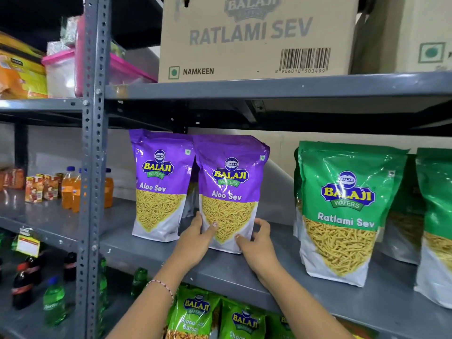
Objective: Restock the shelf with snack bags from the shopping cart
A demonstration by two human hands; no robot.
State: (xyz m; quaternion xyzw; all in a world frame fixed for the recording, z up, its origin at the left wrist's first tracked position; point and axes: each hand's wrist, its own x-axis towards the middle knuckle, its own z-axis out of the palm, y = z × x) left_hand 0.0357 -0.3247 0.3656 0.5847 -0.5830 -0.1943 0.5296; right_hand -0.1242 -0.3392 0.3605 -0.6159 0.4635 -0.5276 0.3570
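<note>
Head view: left hand (197,237) and right hand (258,243) grip the purple Aloo Sev bag's (230,189) lower edges.

Head view, close, facing shelf (269,88), perhaps upward

A grey metal rack (94,143) with a perforated upright post fills the view. Its grey shelf boards (269,86) are a little dusty. Behind the rack there is a pale plain wall (281,143). The upper left corner is dark.
</note>
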